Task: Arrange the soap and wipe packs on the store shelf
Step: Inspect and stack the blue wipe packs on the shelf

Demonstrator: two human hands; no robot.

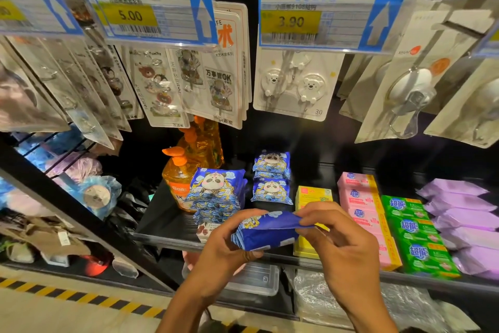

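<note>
My left fingers curl round the soft blue panda-print wipe pack, my right fingers pinching its end flap, just above the front edge of the black metal shelf. Tugging that flap could tear it. The leaning stack of matching packs beside the orange soap bottle crowds the gap and may topple if nudged

Black shelf: orange pump bottles at left, then panda wipe packs, yellow soap box, pink soap packs, green soap packs, purple packs at right.

Glossy plastic-film wipe pack — crinkled; matt black metal shelf; clear plastic soap bottle.
</note>
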